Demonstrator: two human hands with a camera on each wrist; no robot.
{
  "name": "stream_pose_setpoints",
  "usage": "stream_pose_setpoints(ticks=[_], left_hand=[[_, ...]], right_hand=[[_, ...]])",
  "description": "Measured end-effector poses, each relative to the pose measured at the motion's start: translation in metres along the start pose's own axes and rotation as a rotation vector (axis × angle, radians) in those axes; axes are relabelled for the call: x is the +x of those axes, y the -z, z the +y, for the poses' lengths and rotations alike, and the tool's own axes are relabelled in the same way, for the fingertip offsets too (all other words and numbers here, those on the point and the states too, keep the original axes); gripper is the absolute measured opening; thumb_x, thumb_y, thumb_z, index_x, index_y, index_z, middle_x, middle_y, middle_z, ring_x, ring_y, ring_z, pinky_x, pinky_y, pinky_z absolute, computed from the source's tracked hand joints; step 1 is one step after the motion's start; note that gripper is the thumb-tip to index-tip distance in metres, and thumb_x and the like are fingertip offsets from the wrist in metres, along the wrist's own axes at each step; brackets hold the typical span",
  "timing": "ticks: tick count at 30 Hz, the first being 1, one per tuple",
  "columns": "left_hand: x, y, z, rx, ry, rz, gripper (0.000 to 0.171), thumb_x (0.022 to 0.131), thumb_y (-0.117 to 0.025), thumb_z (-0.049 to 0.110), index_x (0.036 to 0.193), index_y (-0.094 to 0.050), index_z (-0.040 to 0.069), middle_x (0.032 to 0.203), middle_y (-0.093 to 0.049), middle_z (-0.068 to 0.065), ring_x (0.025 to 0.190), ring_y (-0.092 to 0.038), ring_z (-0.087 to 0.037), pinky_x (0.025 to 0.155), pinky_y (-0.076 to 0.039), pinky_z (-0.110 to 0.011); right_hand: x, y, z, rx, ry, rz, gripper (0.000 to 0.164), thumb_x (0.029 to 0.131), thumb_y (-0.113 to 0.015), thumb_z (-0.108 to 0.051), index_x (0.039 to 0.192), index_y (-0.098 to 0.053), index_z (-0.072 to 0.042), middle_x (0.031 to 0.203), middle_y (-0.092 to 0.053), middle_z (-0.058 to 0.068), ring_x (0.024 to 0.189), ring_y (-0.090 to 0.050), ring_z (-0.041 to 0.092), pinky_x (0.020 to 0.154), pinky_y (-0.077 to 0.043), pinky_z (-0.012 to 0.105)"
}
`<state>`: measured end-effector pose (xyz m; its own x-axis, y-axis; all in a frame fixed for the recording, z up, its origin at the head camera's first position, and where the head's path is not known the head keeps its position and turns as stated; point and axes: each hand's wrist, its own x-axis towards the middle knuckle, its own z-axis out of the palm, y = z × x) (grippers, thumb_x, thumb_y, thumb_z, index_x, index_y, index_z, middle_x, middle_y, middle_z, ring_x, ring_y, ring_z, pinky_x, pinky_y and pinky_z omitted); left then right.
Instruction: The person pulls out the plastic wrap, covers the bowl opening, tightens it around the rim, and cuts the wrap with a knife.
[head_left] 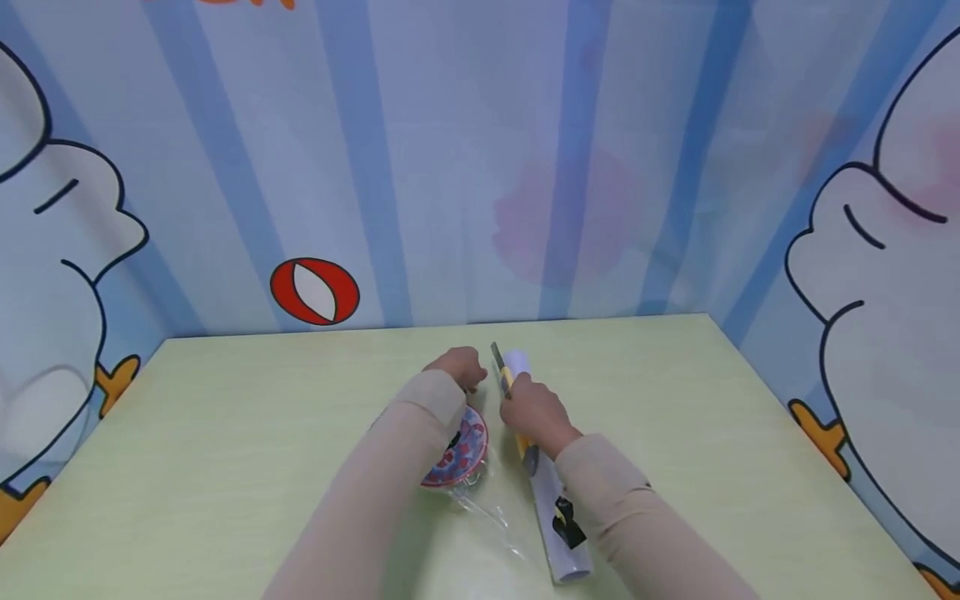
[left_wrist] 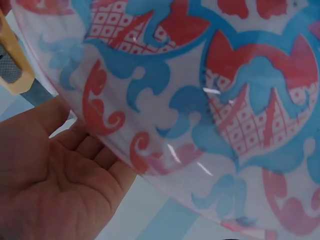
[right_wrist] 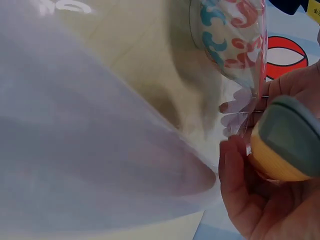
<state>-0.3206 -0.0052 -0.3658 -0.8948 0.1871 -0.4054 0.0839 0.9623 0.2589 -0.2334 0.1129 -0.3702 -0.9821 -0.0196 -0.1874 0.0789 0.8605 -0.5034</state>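
Note:
A round bowl point(head_left: 471, 446) with a red and blue pattern lies in clear plastic wrapping point(head_left: 491, 517) in the middle of the table. At its far edge, my left hand point(head_left: 459, 367) pinches the wrapping; the bowl's pattern point(left_wrist: 240, 110) fills much of the left wrist view. My right hand point(head_left: 536, 412) grips a yellow and grey utility knife point(head_left: 527, 450), its blade out and pointing away from me. In the right wrist view the knife's rounded end point(right_wrist: 287, 140) faces the camera, and the left fingers show behind the clear plastic. The blade's contact with the wrapping cannot be made out.
A white roll point(head_left: 555, 533) lies lengthwise under and beside my right forearm. The pale yellow table point(head_left: 262, 442) runs back to a blue striped backdrop point(head_left: 465, 167) printed with cartoon figures and a red ball.

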Motion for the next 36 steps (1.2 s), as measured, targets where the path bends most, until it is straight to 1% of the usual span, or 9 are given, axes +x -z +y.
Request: stream_pose_setpoints(ticks=[8, 12, 16, 19, 23, 26, 29, 33, 36], left_hand=[[0.006, -0.012, -0.005, -0.040, -0.026, 0.013, 0.033, 0.095, -0.045, 0.022, 0.064, -0.049, 0.010, 0.059, -0.050, -0.001, 0.055, -0.049, -0.012, 0.060, -0.041, -0.025], [0.010, -0.014, -0.004, -0.020, -0.052, 0.040, 0.027, 0.092, -0.046, 0.016, 0.066, -0.052, 0.009, 0.062, -0.051, -0.001, 0.055, -0.048, -0.012, 0.054, -0.038, -0.023], [0.016, -0.014, -0.003, 0.016, -0.071, 0.050, 0.023, 0.092, -0.047, 0.014, 0.074, -0.059, 0.007, 0.070, -0.060, -0.005, 0.060, -0.055, -0.014, 0.057, -0.043, -0.025], [0.031, -0.017, -0.008, 0.059, -0.124, 0.061, 0.024, 0.093, -0.047, 0.015, 0.074, -0.059, 0.006, 0.076, -0.063, -0.007, 0.065, -0.058, -0.016, 0.061, -0.046, -0.027], [0.088, -0.038, -0.025, 0.132, -0.198, 0.098, 0.025, 0.092, -0.046, 0.019, 0.073, -0.057, 0.007, 0.078, -0.063, -0.007, 0.068, -0.057, -0.019, 0.065, -0.046, -0.031], [0.108, -0.047, -0.032, 0.151, -0.239, 0.128, 0.023, 0.090, -0.044, 0.020, 0.075, -0.059, 0.009, 0.077, -0.061, -0.006, 0.067, -0.056, -0.019, 0.063, -0.046, -0.032], [0.088, -0.038, -0.022, 0.117, -0.194, 0.107, 0.022, 0.090, -0.043, 0.019, 0.091, -0.063, 0.009, 0.083, -0.064, -0.006, 0.068, -0.061, -0.018, 0.067, -0.049, -0.032], [0.043, -0.019, -0.004, 0.064, -0.120, 0.071, 0.026, 0.092, -0.043, 0.017, 0.107, -0.062, 0.007, 0.091, -0.065, -0.008, 0.065, -0.063, -0.017, 0.066, -0.050, -0.030], [0.020, -0.014, 0.004, 0.072, -0.123, 0.102, 0.028, 0.093, -0.042, 0.016, 0.110, -0.061, 0.005, 0.093, -0.065, -0.009, 0.066, -0.062, -0.017, 0.065, -0.049, -0.028]], right_hand=[[0.001, -0.013, -0.010, -0.104, -0.040, -0.043, 0.037, 0.085, -0.055, -0.017, 0.116, -0.045, 0.001, 0.079, -0.055, 0.011, 0.061, -0.051, 0.021, 0.050, -0.038, 0.030], [-0.001, -0.015, -0.010, -0.140, -0.036, -0.025, 0.026, 0.085, -0.054, -0.017, 0.106, -0.050, -0.003, 0.078, -0.057, 0.010, 0.060, -0.052, 0.022, 0.049, -0.039, 0.032], [-0.003, -0.014, -0.008, -0.143, -0.018, -0.017, 0.023, 0.085, -0.053, -0.016, 0.103, -0.050, -0.003, 0.077, -0.057, 0.011, 0.059, -0.051, 0.022, 0.048, -0.039, 0.033], [-0.005, -0.011, -0.006, -0.141, -0.012, -0.029, 0.025, 0.086, -0.051, -0.015, 0.106, -0.049, -0.001, 0.075, -0.055, 0.012, 0.057, -0.051, 0.022, 0.047, -0.039, 0.031], [-0.008, -0.008, -0.005, -0.127, -0.015, -0.058, 0.029, 0.087, -0.050, -0.014, 0.110, -0.046, 0.002, 0.075, -0.053, 0.012, 0.056, -0.050, 0.020, 0.047, -0.039, 0.029], [-0.012, -0.006, -0.003, -0.112, -0.013, -0.077, 0.029, 0.087, -0.048, -0.013, 0.111, -0.046, 0.003, 0.073, -0.052, 0.012, 0.056, -0.049, 0.020, 0.046, -0.039, 0.028], [-0.015, -0.004, 0.000, -0.102, 0.009, -0.075, 0.024, 0.087, -0.048, -0.012, 0.105, -0.046, 0.003, 0.071, -0.051, 0.011, 0.055, -0.048, 0.019, 0.046, -0.039, 0.027], [-0.019, -0.001, 0.003, -0.085, 0.037, -0.091, 0.017, 0.087, -0.046, -0.011, 0.099, -0.046, 0.001, 0.066, -0.052, 0.008, 0.053, -0.049, 0.018, 0.046, -0.039, 0.026], [-0.023, 0.002, 0.006, -0.055, 0.024, -0.137, 0.019, 0.089, -0.044, -0.013, 0.103, -0.045, 0.000, 0.063, -0.054, 0.006, 0.053, -0.049, 0.017, 0.048, -0.040, 0.026]])
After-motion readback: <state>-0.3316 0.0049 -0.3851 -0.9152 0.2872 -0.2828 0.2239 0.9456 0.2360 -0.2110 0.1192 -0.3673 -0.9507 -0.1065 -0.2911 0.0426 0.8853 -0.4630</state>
